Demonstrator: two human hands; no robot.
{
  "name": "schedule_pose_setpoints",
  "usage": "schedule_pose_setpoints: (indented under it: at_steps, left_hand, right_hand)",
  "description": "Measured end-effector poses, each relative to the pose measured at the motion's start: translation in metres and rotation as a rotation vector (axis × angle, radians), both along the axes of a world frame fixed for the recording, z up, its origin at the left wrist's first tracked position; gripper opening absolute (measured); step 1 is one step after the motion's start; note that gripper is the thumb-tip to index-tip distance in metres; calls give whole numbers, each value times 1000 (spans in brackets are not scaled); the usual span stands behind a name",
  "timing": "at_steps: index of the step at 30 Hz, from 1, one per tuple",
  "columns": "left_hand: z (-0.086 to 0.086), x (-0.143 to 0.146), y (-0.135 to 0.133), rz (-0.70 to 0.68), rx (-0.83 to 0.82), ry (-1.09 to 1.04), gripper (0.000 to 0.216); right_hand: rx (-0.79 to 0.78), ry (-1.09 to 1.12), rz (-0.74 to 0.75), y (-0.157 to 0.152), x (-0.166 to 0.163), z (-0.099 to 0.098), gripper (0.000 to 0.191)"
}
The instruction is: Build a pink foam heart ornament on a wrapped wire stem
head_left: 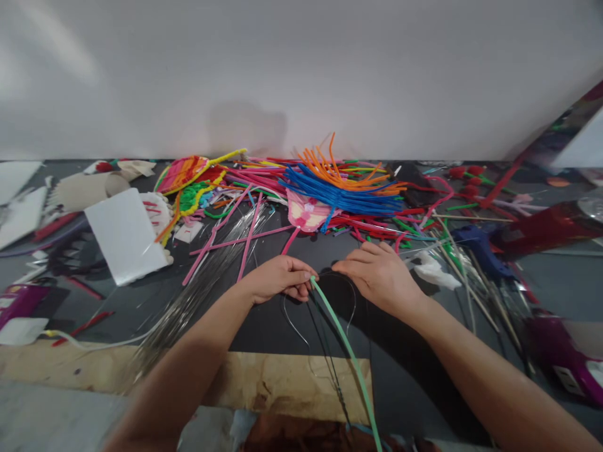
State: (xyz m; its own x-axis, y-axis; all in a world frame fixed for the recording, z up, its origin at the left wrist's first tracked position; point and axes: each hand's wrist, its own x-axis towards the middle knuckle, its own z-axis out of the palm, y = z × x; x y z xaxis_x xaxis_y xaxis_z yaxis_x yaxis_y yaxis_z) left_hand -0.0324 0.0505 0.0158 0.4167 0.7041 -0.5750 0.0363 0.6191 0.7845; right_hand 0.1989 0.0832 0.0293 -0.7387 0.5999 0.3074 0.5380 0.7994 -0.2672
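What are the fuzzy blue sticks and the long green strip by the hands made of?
The blue pipe cleaners look like matt, fuzzy fibres, probably twisted around thin wire, since they hold gentle bends. The pale green strip looks like smooth, slightly glossy plastic. It might have wire inside, but I can't tell from here.

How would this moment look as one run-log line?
left hand: holds green strip | right hand: on dark wire | nearby: pipe cleaners

A pile of pipe cleaners (339,194) lies on the table (207,314), with a card (125,235) on its left and a glue gun (480,251) on its right
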Motion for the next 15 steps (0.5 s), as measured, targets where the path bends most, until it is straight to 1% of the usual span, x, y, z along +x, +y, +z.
schedule_pose_setpoints:
  at_steps: [15]
  left_hand:
    - [0, 1, 0, -8, 0, 7, 31]
  right_hand:
    - [5, -6, 7, 1, -1, 0, 22]
